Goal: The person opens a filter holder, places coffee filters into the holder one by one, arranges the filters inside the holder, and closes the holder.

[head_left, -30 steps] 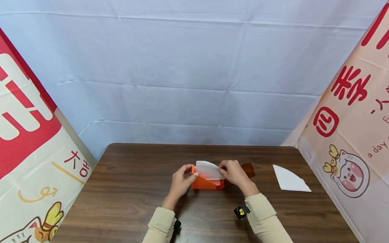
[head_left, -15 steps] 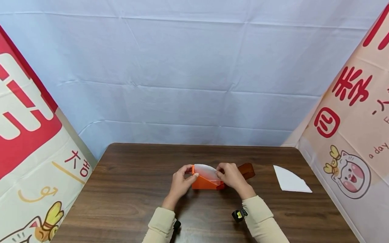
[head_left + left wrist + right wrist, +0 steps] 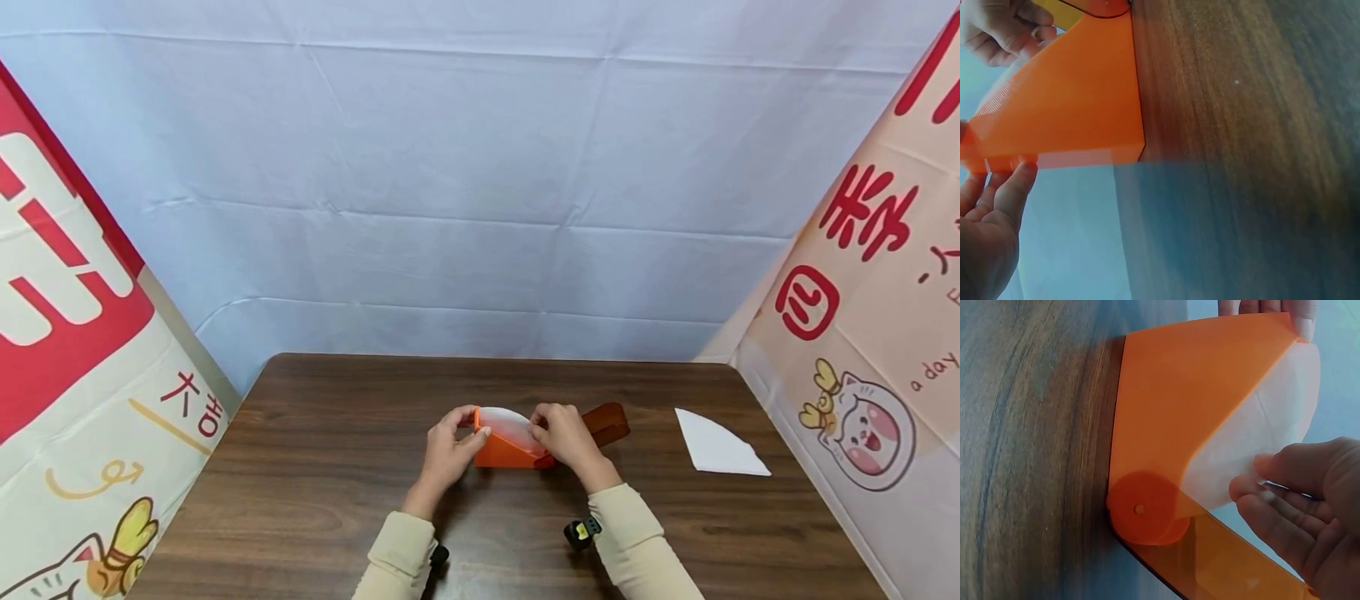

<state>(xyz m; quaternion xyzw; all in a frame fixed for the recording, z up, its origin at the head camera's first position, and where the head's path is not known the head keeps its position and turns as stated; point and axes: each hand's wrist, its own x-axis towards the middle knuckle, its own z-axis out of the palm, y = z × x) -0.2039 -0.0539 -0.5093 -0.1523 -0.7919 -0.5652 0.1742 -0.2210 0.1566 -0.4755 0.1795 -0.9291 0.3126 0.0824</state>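
Observation:
An orange plastic coffee filter holder [image 3: 501, 454] with a sloping front stands on the table. Its amber see-through lid [image 3: 609, 422] hangs swung out to the right on a round hinge [image 3: 1147, 508]. White coffee filter papers [image 3: 1254, 419] sit inside, their curved edge showing above the slope. My left hand [image 3: 450, 448] grips the holder's tall left end, thumb in front and fingers behind. Thumb and index finger of my right hand [image 3: 566, 433] pinch the papers' edge near the hinge side. In the left wrist view the holder's orange wall [image 3: 1079, 94] covers most of the papers.
A white fan-shaped filter paper [image 3: 720, 446] lies on the right side of the brown wooden table [image 3: 315, 483]. A pale cloth backdrop [image 3: 450, 208] hangs behind the far edge, with printed banners on both sides.
The filter papers have gone down into the holder, so less of them shows above it. My right hand has shifted slightly left with them. The left hand keeps its hold on the holder.

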